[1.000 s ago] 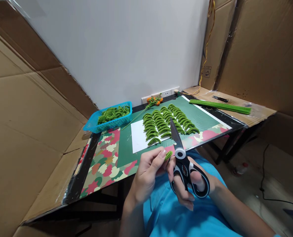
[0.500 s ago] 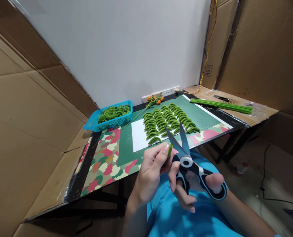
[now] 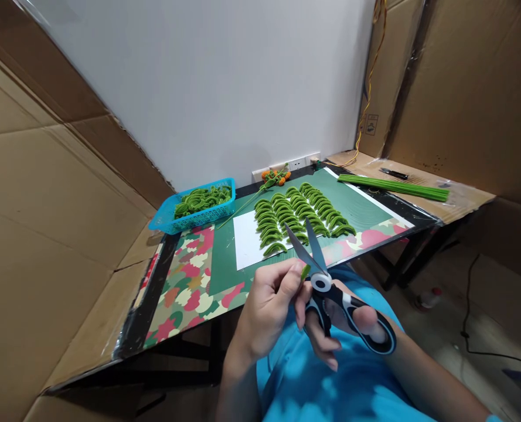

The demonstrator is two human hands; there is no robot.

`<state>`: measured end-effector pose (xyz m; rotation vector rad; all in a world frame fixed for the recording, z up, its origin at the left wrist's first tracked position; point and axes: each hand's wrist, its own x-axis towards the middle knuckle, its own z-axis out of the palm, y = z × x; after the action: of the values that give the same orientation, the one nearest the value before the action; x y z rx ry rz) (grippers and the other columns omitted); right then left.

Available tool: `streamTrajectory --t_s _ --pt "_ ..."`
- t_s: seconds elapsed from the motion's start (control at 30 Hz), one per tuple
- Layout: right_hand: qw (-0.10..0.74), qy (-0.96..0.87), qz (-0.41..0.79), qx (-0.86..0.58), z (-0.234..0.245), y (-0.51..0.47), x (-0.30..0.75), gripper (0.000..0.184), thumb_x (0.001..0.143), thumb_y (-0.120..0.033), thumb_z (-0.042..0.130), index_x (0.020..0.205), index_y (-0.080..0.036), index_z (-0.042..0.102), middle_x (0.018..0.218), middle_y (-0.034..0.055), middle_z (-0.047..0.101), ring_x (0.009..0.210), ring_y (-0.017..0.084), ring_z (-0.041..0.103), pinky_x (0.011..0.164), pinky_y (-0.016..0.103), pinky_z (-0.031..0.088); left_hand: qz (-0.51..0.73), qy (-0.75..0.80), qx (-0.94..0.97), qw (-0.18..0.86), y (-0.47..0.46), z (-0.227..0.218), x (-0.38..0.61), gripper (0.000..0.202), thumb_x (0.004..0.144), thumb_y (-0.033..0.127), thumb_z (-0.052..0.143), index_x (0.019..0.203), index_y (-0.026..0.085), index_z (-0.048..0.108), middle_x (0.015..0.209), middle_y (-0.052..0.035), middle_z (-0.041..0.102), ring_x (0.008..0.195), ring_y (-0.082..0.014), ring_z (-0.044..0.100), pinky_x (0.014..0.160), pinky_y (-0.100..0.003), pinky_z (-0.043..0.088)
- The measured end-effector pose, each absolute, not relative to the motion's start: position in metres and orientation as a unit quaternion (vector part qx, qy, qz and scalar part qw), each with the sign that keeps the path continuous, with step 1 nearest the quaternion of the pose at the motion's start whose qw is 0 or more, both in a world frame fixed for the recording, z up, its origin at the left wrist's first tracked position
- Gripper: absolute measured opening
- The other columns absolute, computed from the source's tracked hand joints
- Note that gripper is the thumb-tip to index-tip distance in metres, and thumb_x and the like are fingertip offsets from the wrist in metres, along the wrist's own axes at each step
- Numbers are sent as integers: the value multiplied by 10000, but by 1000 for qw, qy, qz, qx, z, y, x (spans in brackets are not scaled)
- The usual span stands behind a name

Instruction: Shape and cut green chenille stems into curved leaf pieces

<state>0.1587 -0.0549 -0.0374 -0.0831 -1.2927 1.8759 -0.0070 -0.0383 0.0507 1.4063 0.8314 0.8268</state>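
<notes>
Two hands of ours meet just over the near edge of the bench (image 3: 185, 305), above our blue shirt (image 3: 304, 381). Our left hand (image 3: 266, 308) is curled nearly closed, thumb and forefinger pinching a short green fuzzy piece (image 3: 305, 271) whose tip pokes up past the fingertips. Our right hand (image 3: 343, 328) is threaded through the black and grey handles of the scissors (image 3: 326, 287), gripping them with the handles spread; the blades stand partly open in a narrow V, pointing away from us, and the green piece sits right at their base beside the pivot.

Beyond the blades, rows of curved green pieces (image 3: 298, 217) lie on a white sheet (image 3: 245, 243) and a green mat (image 3: 357, 205). A blue basket (image 3: 194, 214) of more green pieces sits at the far left, close to the bench's edge. A bundle of green stems (image 3: 392, 187) lies well apart on the right. Bare patterned surface lies open between the basket and our left hand. Cardboard walls (image 3: 44, 193) close in on the left, and the floor (image 3: 462, 316) drops away to the right.
</notes>
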Motion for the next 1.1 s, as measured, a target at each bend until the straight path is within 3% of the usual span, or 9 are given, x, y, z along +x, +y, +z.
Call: streamTrajectory --t_s 0.07,0.17,0.47,0.7,0.93,1.1 --pt "438 -494 751 -12 -36 -57 157 810 862 -866 659 1191 -127 621 592 -60 494 466 135 563 465 228 501 360 364 622 592 -37 51 -8 515 1054 534 549 685 175 535 468 21 578 490 -65 482 575 -197 364" --pt "443 -481 756 -1 -35 -57 155 762 905 -788 688 1230 -104 603 571 -58 521 434 136 560 434 224 501 365 369 623 585 -36 50 -8 508 1060 525 531 687 181 527 478 14 594 492 -72 461 581 -210 356" --pt "460 -505 730 -14 -31 -59 155 850 851 -884 639 1208 -113 605 631 -56 500 509 129 578 508 228 514 354 369 599 616 -35 48 -11 512 1030 546 571 681 178 503 500 34 546 427 -63 469 530 -209 329" --pt "430 -480 765 -12 -36 -57 154 763 876 -792 722 1199 -109 610 565 -57 536 415 134 545 412 228 478 348 362 605 618 -36 51 -9 491 1041 548 553 724 173 545 503 18 587 455 -63 481 515 -199 324" --pt "450 -476 755 -29 -31 -61 157 811 862 -849 675 1207 -119 590 571 -60 535 445 132 571 448 227 511 353 365 596 622 -36 49 -8 496 1030 561 572 722 175 529 509 21 579 482 -63 480 530 -195 334" --pt "408 -475 779 -28 -36 -58 156 705 877 -765 749 1149 -131 600 562 -47 568 427 133 574 437 229 521 338 364 609 618 -37 50 -8 511 1046 557 536 710 173 536 478 7 593 456 -64 456 522 -201 312"
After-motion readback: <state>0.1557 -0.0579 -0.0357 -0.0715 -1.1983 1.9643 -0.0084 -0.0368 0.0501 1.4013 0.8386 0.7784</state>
